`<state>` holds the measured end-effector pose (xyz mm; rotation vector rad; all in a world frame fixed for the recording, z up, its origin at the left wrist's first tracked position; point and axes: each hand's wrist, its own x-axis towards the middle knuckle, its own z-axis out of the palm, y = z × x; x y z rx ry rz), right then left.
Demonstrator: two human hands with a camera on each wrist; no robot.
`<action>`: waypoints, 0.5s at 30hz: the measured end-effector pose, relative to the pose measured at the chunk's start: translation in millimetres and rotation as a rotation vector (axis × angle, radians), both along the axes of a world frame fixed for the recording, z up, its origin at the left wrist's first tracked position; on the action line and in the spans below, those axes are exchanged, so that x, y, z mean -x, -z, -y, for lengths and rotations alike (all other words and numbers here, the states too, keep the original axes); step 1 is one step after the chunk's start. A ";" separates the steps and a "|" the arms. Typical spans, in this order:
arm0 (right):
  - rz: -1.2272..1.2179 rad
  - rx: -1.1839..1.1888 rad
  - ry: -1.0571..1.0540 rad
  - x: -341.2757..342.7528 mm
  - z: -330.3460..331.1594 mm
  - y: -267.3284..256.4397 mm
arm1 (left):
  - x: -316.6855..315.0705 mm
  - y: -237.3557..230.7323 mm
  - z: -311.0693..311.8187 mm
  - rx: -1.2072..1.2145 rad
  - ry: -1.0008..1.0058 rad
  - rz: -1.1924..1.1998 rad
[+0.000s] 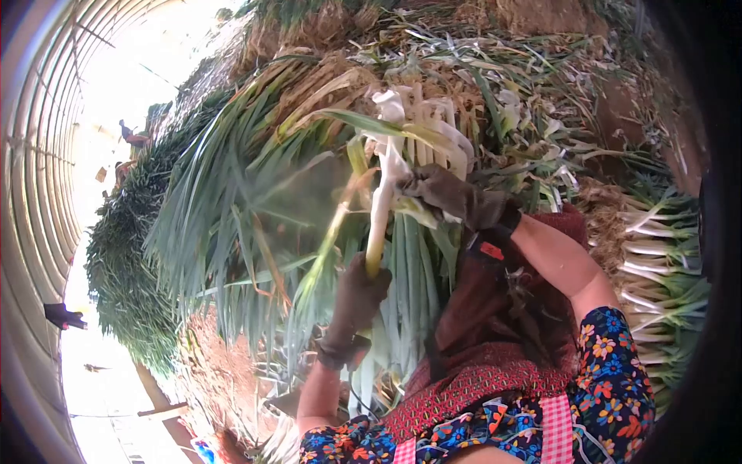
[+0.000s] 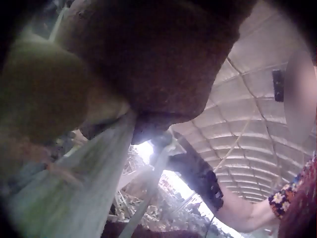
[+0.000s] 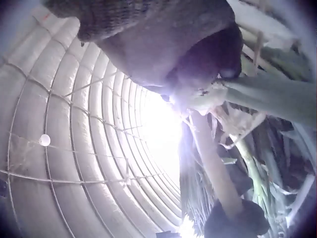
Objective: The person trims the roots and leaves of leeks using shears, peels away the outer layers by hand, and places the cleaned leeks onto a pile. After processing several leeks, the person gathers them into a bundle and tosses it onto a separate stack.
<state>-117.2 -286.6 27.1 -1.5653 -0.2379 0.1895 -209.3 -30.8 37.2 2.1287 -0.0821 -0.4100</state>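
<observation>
The left hand grips a leek — the right hand pinches a leaf beside its shank. More leeks lie just beyond.

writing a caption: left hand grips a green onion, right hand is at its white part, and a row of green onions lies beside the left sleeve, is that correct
The side is wrong: in the head view, the row of green onions lies beside the right sleeve. The rest stands: the left hand grips a green onion, and the right hand is at its white part.
</observation>
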 end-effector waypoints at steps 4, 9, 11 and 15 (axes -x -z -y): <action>0.608 0.221 0.202 -8.5 57.6 -23.2 | -6.4 8.8 -5.2 -0.190 0.037 0.140; 0.182 -0.258 0.448 -55.9 194.4 -30.8 | -7.7 32.9 -16.9 -0.297 0.075 0.139; 0.343 -0.373 0.451 -90.2 292.2 -23.1 | -8.4 36.0 -20.3 -0.304 0.077 0.077; 0.620 0.899 0.635 -92.6 356.5 -50.1 | -3.5 42.8 -24.2 -0.311 0.103 0.133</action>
